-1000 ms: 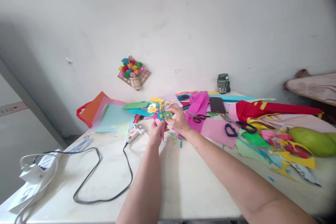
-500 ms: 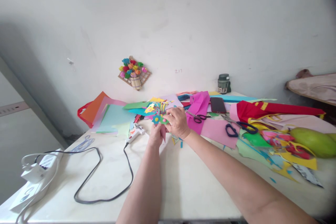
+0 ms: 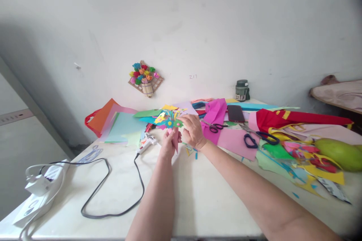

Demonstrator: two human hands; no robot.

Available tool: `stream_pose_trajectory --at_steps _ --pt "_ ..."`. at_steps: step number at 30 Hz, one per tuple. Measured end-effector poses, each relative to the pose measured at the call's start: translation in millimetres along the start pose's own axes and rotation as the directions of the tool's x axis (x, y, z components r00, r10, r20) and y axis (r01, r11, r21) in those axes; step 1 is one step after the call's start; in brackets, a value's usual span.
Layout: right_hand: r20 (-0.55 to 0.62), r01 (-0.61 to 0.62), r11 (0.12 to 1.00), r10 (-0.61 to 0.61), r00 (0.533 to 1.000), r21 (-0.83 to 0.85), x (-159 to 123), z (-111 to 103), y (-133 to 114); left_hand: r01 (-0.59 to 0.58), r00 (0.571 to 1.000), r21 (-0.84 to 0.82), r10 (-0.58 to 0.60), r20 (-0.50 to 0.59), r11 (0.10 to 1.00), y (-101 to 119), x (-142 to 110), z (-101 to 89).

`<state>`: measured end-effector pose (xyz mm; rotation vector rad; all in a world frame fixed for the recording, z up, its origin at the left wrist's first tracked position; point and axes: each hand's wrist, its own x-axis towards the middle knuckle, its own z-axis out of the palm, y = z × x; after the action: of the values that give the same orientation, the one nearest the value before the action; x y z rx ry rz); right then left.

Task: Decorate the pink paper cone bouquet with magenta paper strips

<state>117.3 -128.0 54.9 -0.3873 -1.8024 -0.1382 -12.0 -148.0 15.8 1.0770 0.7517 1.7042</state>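
Note:
A small bouquet of paper flowers (image 3: 169, 123) in yellow, blue and green rises from a pink paper cone (image 3: 175, 142). My left hand (image 3: 169, 145) is closed around the cone, just under the blooms. At the bouquet's right side is my right hand (image 3: 194, 131), its bent fingers apart from the thumb. Its fingertips reach the edge of a green flower (image 3: 178, 123) with a pink centre; whether they press on it is hard to tell. A white glue gun (image 3: 147, 143) lies left of my hands.
The glue gun's black cord (image 3: 106, 216) runs to a power strip (image 3: 34, 205) at left. Scissors (image 3: 216, 127), more scissors (image 3: 261, 137), a phone (image 3: 235, 113), paper sheets (image 3: 124, 124), scraps (image 3: 305, 177) and a green fruit (image 3: 338, 153) lie around. A jar (image 3: 242, 90) stands behind.
My right fingers have loosened and drawn slightly back from the green flower, leaving more of it visible. My left hand keeps hold of the cone, and the blooms show more upright.

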Motion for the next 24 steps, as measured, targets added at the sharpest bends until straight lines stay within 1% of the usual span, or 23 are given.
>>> stream_pose_trajectory --at_steps 3,5,7,9,11,12,13,14,17,19,24 --pt "-0.050 -0.155 0.986 0.158 0.986 0.069 3 -1 2 0.016 1.000 0.032 -0.016 0.002 0.999 1 0 -1.7" --pt "-0.086 -0.278 0.950 0.292 0.953 0.141 5 0 6 0.021 1.000 0.044 -0.021 -0.002 0.999 2 0 -2.0" --pt "-0.086 -0.409 0.879 0.440 0.894 0.245 6 3 10 0.029 1.000 0.051 -0.029 0.001 0.998 3 -1 -1.3" --pt "-0.037 -0.521 0.776 0.569 0.822 0.354 8 7 14 0.045 0.999 0.058 -0.045 0.008 0.997 5 -1 0.2" --pt "0.019 -0.587 0.680 0.646 0.763 0.440 9 10 18 0.066 0.998 0.062 -0.068 0.018 0.996 6 -2 1.7" --pt "0.036 -0.601 0.650 0.665 0.746 0.465 9 11 19 0.078 0.996 0.062 -0.080 0.027 0.995 7 -3 2.4" --pt "0.044 -0.606 0.635 0.672 0.739 0.478 10 12 19 0.089 0.995 0.061 -0.091 0.039 0.994 7 -3 2.8" --pt "0.047 -0.603 0.635 0.669 0.742 0.482 11 12 19 0.097 0.994 0.059 -0.100 0.050 0.994 8 -3 3.1" --pt "0.066 -0.584 0.669 0.630 0.774 0.460 14 9 17 0.116 0.989 0.048 -0.120 0.083 0.992 8 -4 2.9" --pt "0.076 -0.579 0.683 0.615 0.785 0.445 15 7 15 0.119 0.988 0.044 -0.123 0.094 0.992 8 -4 2.4" --pt "0.104 -0.592 0.683 0.614 0.783 0.427 16 6 15 0.124 0.988 0.047 -0.128 0.092 0.991 8 -4 2.1"
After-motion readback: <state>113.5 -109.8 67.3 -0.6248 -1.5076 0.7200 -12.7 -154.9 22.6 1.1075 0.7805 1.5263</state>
